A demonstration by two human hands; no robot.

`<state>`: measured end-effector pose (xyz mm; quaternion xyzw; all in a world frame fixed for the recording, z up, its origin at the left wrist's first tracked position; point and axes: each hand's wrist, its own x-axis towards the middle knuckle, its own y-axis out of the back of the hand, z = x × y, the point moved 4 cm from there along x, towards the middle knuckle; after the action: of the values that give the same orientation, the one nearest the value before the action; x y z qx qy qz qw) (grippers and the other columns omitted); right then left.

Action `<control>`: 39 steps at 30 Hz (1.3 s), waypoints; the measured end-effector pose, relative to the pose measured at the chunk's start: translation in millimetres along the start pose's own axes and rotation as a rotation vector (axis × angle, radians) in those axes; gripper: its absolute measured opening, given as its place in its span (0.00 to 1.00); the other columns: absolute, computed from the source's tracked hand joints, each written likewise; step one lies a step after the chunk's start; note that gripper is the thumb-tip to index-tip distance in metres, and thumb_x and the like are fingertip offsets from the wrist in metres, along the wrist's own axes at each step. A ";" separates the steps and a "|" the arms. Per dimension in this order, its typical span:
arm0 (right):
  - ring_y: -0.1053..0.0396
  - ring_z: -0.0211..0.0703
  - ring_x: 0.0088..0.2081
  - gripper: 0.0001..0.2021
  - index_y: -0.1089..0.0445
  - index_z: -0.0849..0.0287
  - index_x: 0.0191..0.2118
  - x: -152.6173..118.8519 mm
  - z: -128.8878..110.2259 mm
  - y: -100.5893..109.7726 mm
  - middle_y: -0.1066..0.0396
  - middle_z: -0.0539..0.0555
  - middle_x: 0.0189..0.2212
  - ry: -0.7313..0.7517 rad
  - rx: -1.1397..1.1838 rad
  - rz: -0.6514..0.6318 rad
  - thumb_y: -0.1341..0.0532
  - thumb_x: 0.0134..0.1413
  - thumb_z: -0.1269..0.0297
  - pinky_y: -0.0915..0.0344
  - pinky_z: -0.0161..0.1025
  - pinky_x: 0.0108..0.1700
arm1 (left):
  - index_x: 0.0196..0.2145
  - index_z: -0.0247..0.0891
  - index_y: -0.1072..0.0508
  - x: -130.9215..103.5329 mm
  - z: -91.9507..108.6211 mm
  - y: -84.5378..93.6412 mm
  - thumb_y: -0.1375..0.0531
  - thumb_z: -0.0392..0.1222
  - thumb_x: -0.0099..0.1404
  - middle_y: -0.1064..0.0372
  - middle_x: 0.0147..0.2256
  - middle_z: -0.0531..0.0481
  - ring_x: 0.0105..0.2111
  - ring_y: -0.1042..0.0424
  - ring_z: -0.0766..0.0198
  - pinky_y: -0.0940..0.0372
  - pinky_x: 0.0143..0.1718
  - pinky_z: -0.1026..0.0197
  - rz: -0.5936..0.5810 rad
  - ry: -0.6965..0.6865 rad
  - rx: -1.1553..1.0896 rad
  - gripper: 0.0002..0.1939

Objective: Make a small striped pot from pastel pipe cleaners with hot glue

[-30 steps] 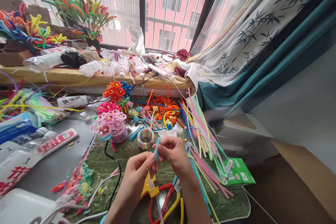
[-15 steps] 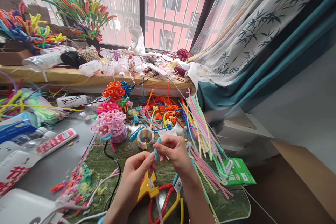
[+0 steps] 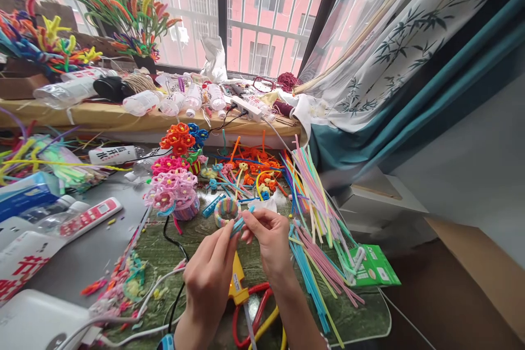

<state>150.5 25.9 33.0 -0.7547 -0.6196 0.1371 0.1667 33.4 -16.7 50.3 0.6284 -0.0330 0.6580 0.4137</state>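
Observation:
Between the fingertips of both hands is a short, light blue pipe cleaner (image 3: 238,225), bent or doubled; its exact shape is partly hidden. My left hand (image 3: 208,268) pinches its lower left part, and my right hand (image 3: 268,238) grips the upper right end. Just beyond the fingers lies a pastel striped ring (image 3: 227,210) of pipe cleaners. Under my wrists rest a yellow glue gun (image 3: 237,281) and a tool with red and yellow handles (image 3: 256,320), partly covered by my right forearm. To the right, light blue pipe cleaners (image 3: 309,276) lie beside pink ones (image 3: 324,270).
Left of my hands stands a pot of pink pipe-cleaner flowers (image 3: 174,191), with a black cord (image 3: 174,240) near it. Orange pieces (image 3: 262,161) are heaped behind. A green packet (image 3: 373,265) sits at the right edge. Scraps (image 3: 131,284) and a white device (image 3: 41,320) occupy the left.
My left hand has turned over, its back now facing up. The light blue pipe cleaner has tilted from nearly upright to a flatter slant. Light blue pipe cleaners on the right are now uncovered.

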 end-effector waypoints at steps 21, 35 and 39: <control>0.34 0.33 0.17 0.13 0.27 0.62 0.21 -9.5 12.1 1.9 0.27 0.50 0.17 -0.027 0.113 0.176 0.28 0.43 0.59 0.35 0.31 0.22 | 0.51 0.29 0.29 -8.6 -5.6 -9.4 0.41 0.30 0.66 0.22 0.40 0.39 0.38 0.22 0.59 0.30 0.43 0.61 -0.117 -0.043 0.020 0.16; 0.34 0.33 0.18 0.13 0.27 0.62 0.21 -10.7 12.0 3.4 0.28 0.49 0.17 -0.023 0.129 0.227 0.27 0.42 0.58 0.37 0.31 0.22 | 0.50 0.33 0.27 -7.5 -11.5 -2.8 0.43 0.31 0.68 0.22 0.39 0.42 0.37 0.21 0.60 0.28 0.42 0.62 -0.128 -0.020 -0.042 0.14; 0.34 0.33 0.18 0.13 0.27 0.62 0.21 -10.3 12.5 4.0 0.29 0.49 0.17 -0.024 0.133 0.230 0.27 0.41 0.59 0.37 0.31 0.22 | 0.46 0.32 0.26 -8.6 -11.8 -3.2 0.44 0.29 0.67 0.21 0.37 0.42 0.36 0.21 0.61 0.28 0.41 0.64 -0.113 -0.053 -0.030 0.11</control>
<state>146.9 16.2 20.1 -0.8062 -0.5205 0.2052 0.1922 24.7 -12.2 39.0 0.6401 -0.0183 0.6161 0.4588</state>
